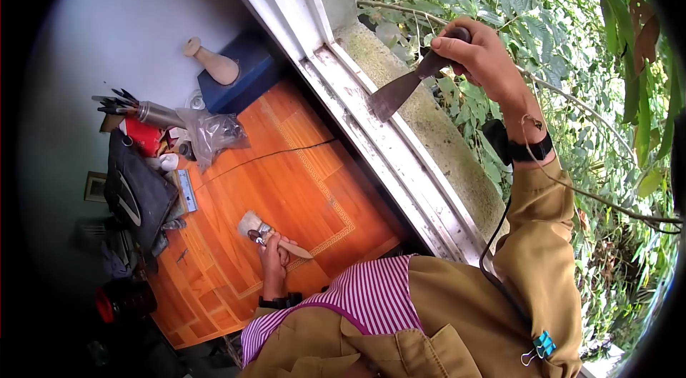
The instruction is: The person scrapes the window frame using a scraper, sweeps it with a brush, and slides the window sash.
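My right hand (487,58) is closed around the dark handle of a putty knife (397,94). The blade's wide edge rests at the white window frame (437,196), on a track marked with dirt and worn paint. Lower down, my left hand (273,256) grips a flat paintbrush (251,224), its pale bristles pointing up and away from me and its light wooden handle sticking out to the right. The brush overlaps the orange wooden table (314,196) in this view.
A blue box (250,67) with a wooden peg-shaped object (218,67) on it stands by the wall. Plastic bag (216,136), pen holder (158,115) and black bag (139,189) crowd the table's far side. Outside lie a concrete ledge (457,153), leaves and a thin branch (593,196) crossing my right sleeve.
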{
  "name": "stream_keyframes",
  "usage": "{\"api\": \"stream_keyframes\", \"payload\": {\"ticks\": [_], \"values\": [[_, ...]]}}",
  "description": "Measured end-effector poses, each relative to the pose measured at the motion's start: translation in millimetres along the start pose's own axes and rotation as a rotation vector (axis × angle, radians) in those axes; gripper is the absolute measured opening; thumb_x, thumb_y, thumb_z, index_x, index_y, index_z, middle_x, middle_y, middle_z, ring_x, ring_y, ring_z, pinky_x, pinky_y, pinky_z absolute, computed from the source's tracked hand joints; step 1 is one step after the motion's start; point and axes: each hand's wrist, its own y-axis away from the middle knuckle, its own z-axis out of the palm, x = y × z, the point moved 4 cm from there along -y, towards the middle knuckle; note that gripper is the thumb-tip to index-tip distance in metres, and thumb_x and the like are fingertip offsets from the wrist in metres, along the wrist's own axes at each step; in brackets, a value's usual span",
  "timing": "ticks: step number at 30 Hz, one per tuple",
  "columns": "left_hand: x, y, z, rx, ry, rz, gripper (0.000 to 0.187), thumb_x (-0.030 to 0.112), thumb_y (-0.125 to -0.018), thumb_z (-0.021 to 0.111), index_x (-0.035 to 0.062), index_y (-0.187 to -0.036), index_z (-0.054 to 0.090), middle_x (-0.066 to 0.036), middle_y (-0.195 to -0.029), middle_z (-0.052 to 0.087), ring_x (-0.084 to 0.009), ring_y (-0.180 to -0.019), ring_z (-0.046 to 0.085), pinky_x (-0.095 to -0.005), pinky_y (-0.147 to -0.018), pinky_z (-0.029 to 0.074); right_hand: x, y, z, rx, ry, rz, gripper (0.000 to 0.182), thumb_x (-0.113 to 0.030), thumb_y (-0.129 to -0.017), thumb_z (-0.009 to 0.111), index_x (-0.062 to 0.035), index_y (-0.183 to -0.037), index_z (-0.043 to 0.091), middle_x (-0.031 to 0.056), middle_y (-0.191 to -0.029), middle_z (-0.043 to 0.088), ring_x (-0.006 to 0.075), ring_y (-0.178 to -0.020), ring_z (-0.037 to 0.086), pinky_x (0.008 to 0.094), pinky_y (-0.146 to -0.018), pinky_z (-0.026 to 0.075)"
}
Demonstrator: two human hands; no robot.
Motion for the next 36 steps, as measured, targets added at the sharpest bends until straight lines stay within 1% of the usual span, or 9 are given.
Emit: {"api": "stream_keyframes", "payload": {"ticks": [1, 3, 9, 13, 18, 22, 25, 29, 36], "values": [[1.0, 1.0, 0.8, -0.001, -0.003, -0.001, 0.022, 0.022, -0.088, 0.047, 0.0048, -0.076, 0.053, -0.014, -0.068, 0.063, -0.0071, -0.034, 0.031, -0.0209, -0.032, 0.023, -1.1, -0.1, 1.6, -0.027, 0.005, -0.004, 0.03, -0.028, -0.08, 0.064, 0.0013, -0.083, 0.059, 0.0024, -0.063, 0.055, 0.0093, -0.056, 0.05, 0.0244, -0.05, 0.039], [5.5, 3.8, 3.4, 0.004, 0.039, -0.003, 0.019, 0.018, -0.088, 0.05, 0.0037, -0.076, 0.054, -0.015, -0.067, 0.063, -0.0071, -0.033, 0.032, -0.021, -0.033, 0.023, -7.0, 1.1, 4.5, -0.031, 0.065, -0.026, 0.03, -0.028, -0.08, 0.064, 0.0015, -0.083, 0.059, 0.0031, -0.064, 0.056, 0.0097, -0.056, 0.051, 0.0247, -0.05, 0.039], [-1.2, -0.9, -1.6, -0.024, 0.07, -0.011, 0.016, 0.017, -0.088, 0.05, 0.0035, -0.079, 0.054, -0.015, -0.067, 0.063, -0.0073, -0.033, 0.032, -0.0212, -0.032, 0.022, -26.0, 5.7, 17.5, 0.048, 0.235, -0.146, 0.029, -0.022, -0.075, 0.059, 0.0054, -0.084, 0.059, 0.0096, -0.058, 0.057, 0.0144, -0.054, 0.055, 0.0291, -0.052, 0.045], [-0.5, -1.7, -1.2, -0.01, 0.068, -0.01, 0.016, 0.016, -0.087, 0.05, 0.0037, -0.079, 0.054, -0.015, -0.067, 0.063, -0.0073, -0.033, 0.032, -0.0212, -0.032, 0.022, -14.9, -6.3, 15.0, 0.007, 0.195, -0.117, 0.028, -0.022, -0.076, 0.06, 0.0047, -0.084, 0.059, 0.0087, -0.061, 0.057, 0.0134, -0.053, 0.053, 0.0285, -0.051, 0.044], [1.3, 0.9, 0.1, 0.005, 0.046, -0.002, 0.016, 0.016, -0.087, 0.05, 0.0038, -0.078, 0.054, -0.015, -0.067, 0.063, -0.0077, -0.034, 0.032, -0.0212, -0.033, 0.022, 2.9, -7.4, 14.3, -0.079, -0.004, -0.037, 0.027, -0.026, -0.08, 0.063, 0.0011, -0.084, 0.059, 0.0043, -0.064, 0.056, 0.0094, -0.051, 0.049, 0.0245, -0.048, 0.04], [2.9, 0.6, 0.3, 0.009, 0.051, -0.018, 0.016, 0.016, -0.087, 0.049, 0.0039, -0.077, 0.053, -0.015, -0.067, 0.063, -0.0081, -0.034, 0.033, -0.0214, -0.033, 0.022, 4.2, -8.5, 16.1, -0.095, -0.046, -0.013, 0.026, -0.025, -0.08, 0.063, 0.0009, -0.084, 0.058, 0.0032, -0.061, 0.053, 0.0085, -0.051, 0.048, 0.023, -0.045, 0.037], [6.0, 3.0, 4.0, 0.015, 0.038, -0.033, 0.017, 0.016, -0.087, 0.049, 0.0037, -0.076, 0.053, -0.016, -0.067, 0.063, -0.0086, -0.033, 0.032, -0.0221, -0.032, 0.022, 27.2, -24.2, 17.1, -0.179, -0.135, 0.065, 0.021, -0.024, -0.083, 0.061, -0.004, -0.085, 0.056, -0.0005, -0.058, 0.049, 0.0034, -0.042, 0.039, 0.0184, -0.035, 0.024], [3.0, -1.6, 1.4, 0.002, 0.055, -0.032, 0.018, 0.017, -0.086, 0.05, 0.0031, -0.075, 0.054, -0.017, -0.066, 0.063, -0.0094, -0.031, 0.031, -0.0229, -0.031, 0.022, 50.9, -32.3, 16.2, -0.238, -0.362, 0.14, 0.019, -0.02, -0.083, 0.062, -0.004, -0.086, 0.054, 0.0008, -0.055, 0.047, 0.0033, -0.036, 0.034, 0.019, -0.032, 0.019], [-0.3, -1.9, -1.2, -0.004, -0.012, -0.031, 0.022, 0.022, -0.089, 0.047, 0.005, -0.077, 0.053, -0.014, -0.069, 0.063, -0.008, -0.033, 0.029, -0.0222, -0.032, 0.022, 67.2, -26.4, 12.8, -0.206, -0.436, 0.199, 0.018, -0.021, -0.083, 0.061, -0.0043, -0.085, 0.054, 0.0008, -0.053, 0.047, 0.0034, -0.035, 0.032, 0.0193, -0.031, 0.019]]}}
